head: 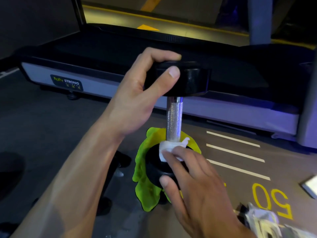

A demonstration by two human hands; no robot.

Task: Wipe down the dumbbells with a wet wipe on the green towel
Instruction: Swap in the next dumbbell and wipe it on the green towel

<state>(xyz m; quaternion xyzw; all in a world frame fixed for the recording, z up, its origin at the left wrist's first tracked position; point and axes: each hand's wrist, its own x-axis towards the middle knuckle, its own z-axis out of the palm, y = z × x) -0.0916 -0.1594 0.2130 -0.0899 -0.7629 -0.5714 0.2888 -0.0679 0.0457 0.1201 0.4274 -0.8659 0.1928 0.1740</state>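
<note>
left grip [137,93] wrapped round top head of dumbbell [173,115], thumb in front, holding it upright. right grip [187,176] presses white wet wipe [167,149] onto lower head near chrome handle, thumb hooked on head's rim. lower head sits on green towel [145,186] on floor. treadmill [103,79] just behind, yellow 50 [271,200] painted on floor to right.

Green towel [145,170] mostly hidden under dumbbell [173,117]; packet [274,224] cut off btm-right

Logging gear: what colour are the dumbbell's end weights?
Black; the dumbbell has a silver knurled handle. Clearest in the head view.
</note>
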